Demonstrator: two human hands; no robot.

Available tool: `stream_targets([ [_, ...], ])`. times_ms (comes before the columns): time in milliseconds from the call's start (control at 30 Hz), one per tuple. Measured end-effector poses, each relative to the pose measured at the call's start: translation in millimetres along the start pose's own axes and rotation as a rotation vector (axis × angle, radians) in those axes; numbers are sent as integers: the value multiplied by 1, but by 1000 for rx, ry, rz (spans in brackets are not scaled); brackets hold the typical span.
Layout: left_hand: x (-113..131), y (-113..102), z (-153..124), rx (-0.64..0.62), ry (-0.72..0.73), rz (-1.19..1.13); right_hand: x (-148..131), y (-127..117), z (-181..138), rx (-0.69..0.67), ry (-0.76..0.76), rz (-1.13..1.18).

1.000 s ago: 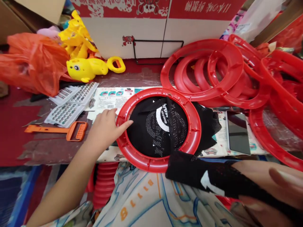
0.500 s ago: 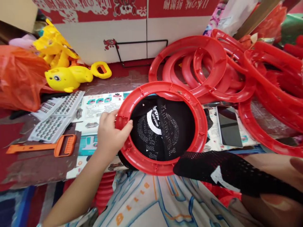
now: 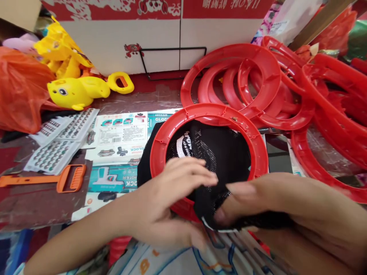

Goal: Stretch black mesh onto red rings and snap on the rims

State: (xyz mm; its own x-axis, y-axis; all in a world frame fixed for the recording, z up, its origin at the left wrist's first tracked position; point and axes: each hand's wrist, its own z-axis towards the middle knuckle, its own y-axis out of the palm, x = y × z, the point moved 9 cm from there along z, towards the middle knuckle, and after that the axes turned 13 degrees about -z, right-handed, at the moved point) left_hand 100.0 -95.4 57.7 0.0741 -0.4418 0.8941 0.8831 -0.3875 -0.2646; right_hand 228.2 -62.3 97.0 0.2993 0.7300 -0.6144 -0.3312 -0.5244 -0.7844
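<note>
A red plastic ring (image 3: 160,147) lies over black perforated cloth (image 3: 232,152) with white print, in front of my body. My left hand (image 3: 172,191) reaches across the ring's near left side, its fingers stretched out and the thumb apart, slightly blurred. Nothing shows in its grasp. My right hand (image 3: 258,206) pinches a bunched dark mesh fabric piece (image 3: 210,208) with a white edge at the ring's near side. Part of the ring's near rim is hidden behind the hands and fabric.
Several red rings (image 3: 229,53) are heaped at the back right. A phone-like dark slab (image 3: 275,152) is partly covered by the ring. On the left are yellow toy parts (image 3: 77,91), trays of small balls (image 3: 57,152) and an orange handle (image 3: 71,178). Printed cardboard (image 3: 114,133) lies underneath.
My left hand has let go of the ring's left rim and moved right over it. My right hand has brought the dark mesh fabric inward, and the ring has shifted a little right.
</note>
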Motion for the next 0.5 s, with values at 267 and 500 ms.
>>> stream_targets([
  [267, -37, -21, 6, 254, -463, -479, 35, -13, 35, 291, 336, 60],
  [500, -58, -65, 45, 234, -460, 411, 92, -8, 79, 268, 390, -80],
])
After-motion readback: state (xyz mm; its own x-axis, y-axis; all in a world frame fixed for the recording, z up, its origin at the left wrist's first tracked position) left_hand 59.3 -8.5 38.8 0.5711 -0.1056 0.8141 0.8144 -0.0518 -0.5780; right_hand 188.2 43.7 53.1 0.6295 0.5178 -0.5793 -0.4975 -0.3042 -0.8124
